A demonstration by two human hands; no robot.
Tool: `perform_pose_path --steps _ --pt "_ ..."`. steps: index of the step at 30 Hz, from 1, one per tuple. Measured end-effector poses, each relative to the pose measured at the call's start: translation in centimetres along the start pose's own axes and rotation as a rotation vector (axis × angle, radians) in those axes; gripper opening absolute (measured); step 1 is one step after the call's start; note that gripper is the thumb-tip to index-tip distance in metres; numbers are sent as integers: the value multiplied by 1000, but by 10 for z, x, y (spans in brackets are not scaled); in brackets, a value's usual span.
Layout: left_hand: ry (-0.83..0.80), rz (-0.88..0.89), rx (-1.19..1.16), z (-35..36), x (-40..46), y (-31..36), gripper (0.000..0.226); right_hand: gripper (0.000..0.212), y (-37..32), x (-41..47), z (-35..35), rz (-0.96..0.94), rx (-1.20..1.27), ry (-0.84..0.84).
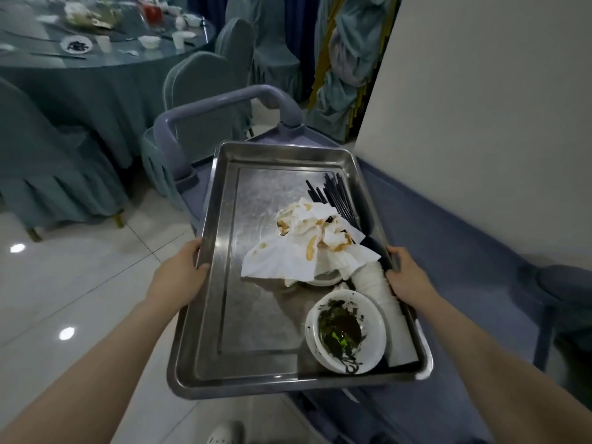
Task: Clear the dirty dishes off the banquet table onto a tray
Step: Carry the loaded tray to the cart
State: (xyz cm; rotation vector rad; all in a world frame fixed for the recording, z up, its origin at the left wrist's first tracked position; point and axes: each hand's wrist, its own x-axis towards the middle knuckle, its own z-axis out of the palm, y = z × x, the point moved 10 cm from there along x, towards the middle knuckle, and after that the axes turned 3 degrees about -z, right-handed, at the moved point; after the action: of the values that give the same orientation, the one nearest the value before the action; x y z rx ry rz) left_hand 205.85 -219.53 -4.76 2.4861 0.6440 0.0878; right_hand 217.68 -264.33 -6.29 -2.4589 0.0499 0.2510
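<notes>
A steel tray (pixel 256 315) is held over a grey cart (pixel 224 104). My left hand (pixel 179 267) grips the tray's left rim and my right hand (pixel 407 270) grips its right rim. On the tray's right half lie stained white napkins (pixel 304 248), black chopsticks (pixel 336 197), a stack of white cups (pixel 384 302) on its side, and a white bowl (pixel 346 331) smeared with dark sauce. The banquet table (pixel 96 75) with several dirty dishes stands at the far left.
Chairs in blue-green covers (pixel 205 91) ring the table and stand between it and the cart. A white wall (pixel 480 107) rises on the right. Glossy floor tiles (pixel 80 299) spread out at the left. My shoe (pixel 224 432) shows at the bottom.
</notes>
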Motion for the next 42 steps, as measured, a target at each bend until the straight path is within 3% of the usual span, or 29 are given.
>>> perform_pose_path --steps 5,10,14,18,22,25,29,35,38,40,42 --pt "-154 -42 156 19 -26 1 76 59 -4 1 -7 -62 -105 -171" --pt "-249 -78 84 22 -42 2 77 49 -6 -45 -11 -90 -62 -318" --pt "-360 -60 12 25 -51 8 73 39 9 -102 -25 -96 44 -173" --pt "-461 -37 -81 31 -63 16 80 47 29 -164 -32 -12 32 -32" --pt "-595 -102 -323 42 -89 27 91 55 42 -227 -28 124 -2 106" --pt "-738 -164 -557 56 -122 45 93 61 39 -267 -5 133 46 109" --pt "-911 -204 -773 75 -174 80 94 73 50 -308 23 282 72 78" --pt "-944 -113 -690 102 -203 109 92 73 21 -320 30 241 257 152" --pt "-947 -107 -589 111 -201 109 93 92 7 -311 56 194 164 83" --pt "-871 -21 -355 108 -191 104 93 92 15 -305 59 255 4 85" --pt "-695 135 -159 95 -171 105 83 83 20 -300 55 272 -83 93"
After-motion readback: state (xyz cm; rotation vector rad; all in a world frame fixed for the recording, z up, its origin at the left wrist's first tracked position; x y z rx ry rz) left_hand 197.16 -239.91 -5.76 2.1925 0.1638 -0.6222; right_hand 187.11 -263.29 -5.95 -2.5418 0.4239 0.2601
